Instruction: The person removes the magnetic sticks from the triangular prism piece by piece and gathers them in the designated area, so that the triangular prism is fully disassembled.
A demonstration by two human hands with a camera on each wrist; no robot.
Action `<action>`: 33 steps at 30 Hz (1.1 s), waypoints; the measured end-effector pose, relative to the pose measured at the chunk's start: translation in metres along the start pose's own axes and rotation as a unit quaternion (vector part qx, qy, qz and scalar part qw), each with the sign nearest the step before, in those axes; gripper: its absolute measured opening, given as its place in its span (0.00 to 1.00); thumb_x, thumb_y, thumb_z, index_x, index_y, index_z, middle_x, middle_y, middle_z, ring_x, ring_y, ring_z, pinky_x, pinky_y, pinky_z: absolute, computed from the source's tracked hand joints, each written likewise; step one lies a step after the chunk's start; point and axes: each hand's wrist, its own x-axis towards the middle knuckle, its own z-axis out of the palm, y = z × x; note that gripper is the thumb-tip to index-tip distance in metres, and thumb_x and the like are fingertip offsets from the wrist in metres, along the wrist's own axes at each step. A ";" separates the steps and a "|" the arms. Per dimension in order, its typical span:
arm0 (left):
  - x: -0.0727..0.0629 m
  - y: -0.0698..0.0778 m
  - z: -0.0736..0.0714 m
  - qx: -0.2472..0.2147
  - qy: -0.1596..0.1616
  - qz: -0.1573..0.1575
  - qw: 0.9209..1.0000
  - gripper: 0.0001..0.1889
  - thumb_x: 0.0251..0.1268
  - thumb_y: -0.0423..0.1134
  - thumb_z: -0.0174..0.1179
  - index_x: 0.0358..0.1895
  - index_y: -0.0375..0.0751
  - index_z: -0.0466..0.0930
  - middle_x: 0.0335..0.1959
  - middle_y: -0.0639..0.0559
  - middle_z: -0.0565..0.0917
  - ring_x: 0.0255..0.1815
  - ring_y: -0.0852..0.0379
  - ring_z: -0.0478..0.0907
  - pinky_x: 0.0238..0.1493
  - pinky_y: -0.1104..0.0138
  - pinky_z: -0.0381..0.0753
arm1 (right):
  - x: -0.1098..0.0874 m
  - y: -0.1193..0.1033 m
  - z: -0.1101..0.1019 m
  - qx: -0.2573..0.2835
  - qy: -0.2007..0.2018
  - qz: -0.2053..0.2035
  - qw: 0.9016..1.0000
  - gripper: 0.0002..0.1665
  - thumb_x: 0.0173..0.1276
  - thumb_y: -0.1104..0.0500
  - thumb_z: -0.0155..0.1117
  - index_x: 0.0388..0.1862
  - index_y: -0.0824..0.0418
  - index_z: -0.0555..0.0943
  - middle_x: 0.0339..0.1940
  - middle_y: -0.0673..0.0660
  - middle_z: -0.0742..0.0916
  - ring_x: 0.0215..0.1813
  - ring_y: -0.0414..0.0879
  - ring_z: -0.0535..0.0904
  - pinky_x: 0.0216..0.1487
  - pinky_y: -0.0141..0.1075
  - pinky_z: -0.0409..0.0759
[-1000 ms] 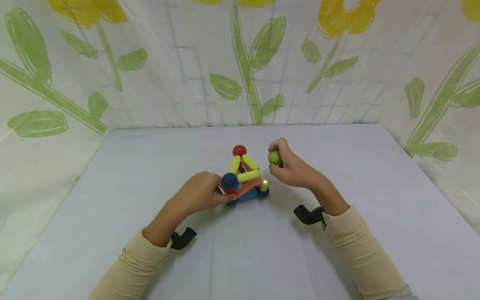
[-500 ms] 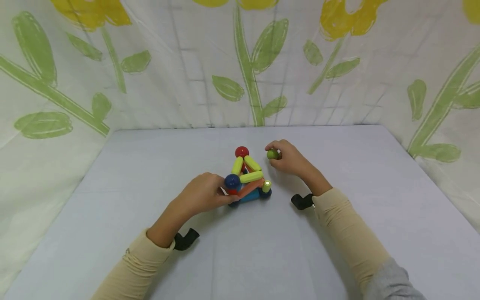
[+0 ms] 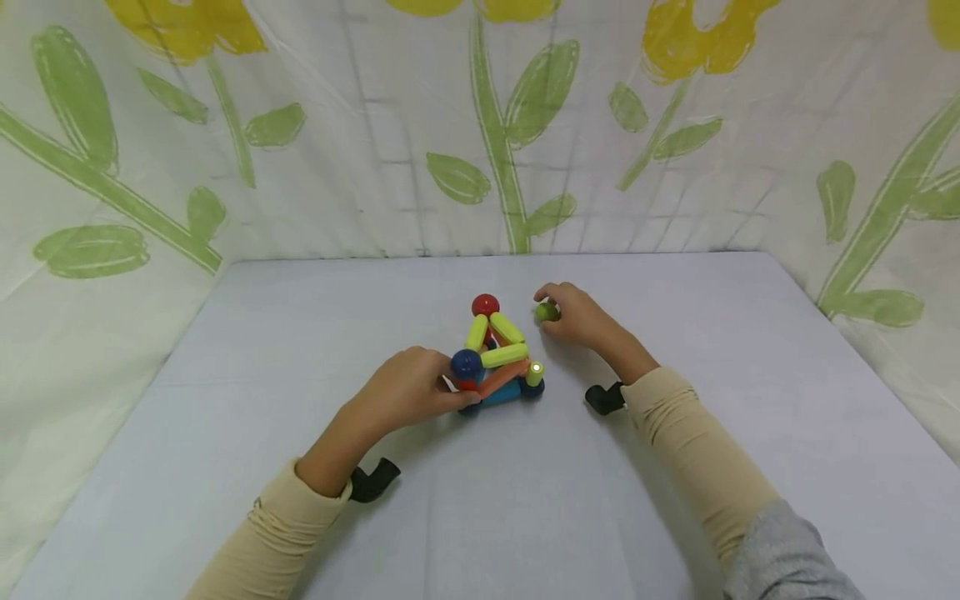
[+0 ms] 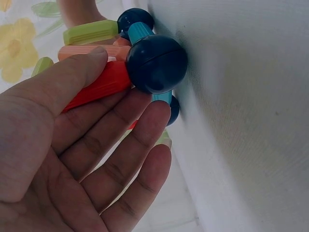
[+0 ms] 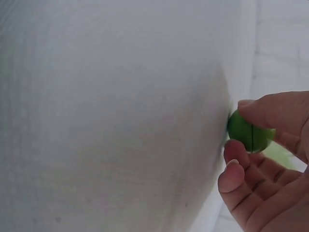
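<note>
A magnetic stick-and-ball structure stands mid-table, with a red ball (image 3: 485,305) at the back, a dark blue ball (image 3: 467,364) at the upper front left and yellow-green sticks (image 3: 504,356) between. My left hand (image 3: 408,390) holds its left side; in the left wrist view the thumb lies along a red stick (image 4: 104,87) beside a dark blue ball (image 4: 157,64), fingers behind it. To the structure's right, my right hand (image 3: 577,318) holds a loose green ball (image 5: 251,133) between thumb and fingers, at the tabletop. The structure's far side is partly hidden.
A short yellow-green stick (image 3: 535,372) stands upright on the structure's front right dark blue ball (image 3: 532,389). Black wrist mounts (image 3: 375,481) hang at both wrists. Behind the white table (image 3: 480,517) rises a flower-patterned curtain (image 3: 315,183).
My right hand has shifted slightly away from me and left, lowering the green ball towards the tabletop. The left hand keeps its hold on the structure. The head view has tilted slightly.
</note>
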 end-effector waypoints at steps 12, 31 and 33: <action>-0.001 -0.001 0.001 -0.006 0.002 0.003 1.000 0.13 0.60 0.48 0.73 0.31 0.40 0.87 0.25 0.56 0.85 0.21 0.64 0.76 0.24 0.68 0.76 | -0.034 -0.014 -0.011 0.028 0.072 -0.009 0.997 0.24 0.62 0.72 0.57 0.59 0.69 0.77 0.54 0.69 0.79 0.38 0.55 0.77 0.42 0.46 0.77; 0.000 0.001 0.001 -0.003 0.006 0.008 1.000 0.13 0.60 0.46 0.73 0.33 0.39 0.89 0.26 0.55 0.86 0.22 0.65 0.76 0.25 0.69 0.77 | -0.090 -0.042 -0.002 0.058 -0.018 -0.127 0.990 0.07 0.64 0.64 0.68 0.41 0.59 0.83 0.35 0.48 0.84 0.34 0.42 0.78 0.35 0.37 0.79; 0.000 0.001 0.001 0.000 0.006 0.006 1.000 0.13 0.60 0.46 0.73 0.33 0.38 0.89 0.26 0.55 0.86 0.22 0.64 0.76 0.25 0.69 0.77 | -0.090 -0.040 -0.005 0.043 -0.018 -0.111 0.993 0.07 0.62 0.66 0.67 0.39 0.59 0.83 0.34 0.49 0.84 0.33 0.42 0.77 0.36 0.37 0.78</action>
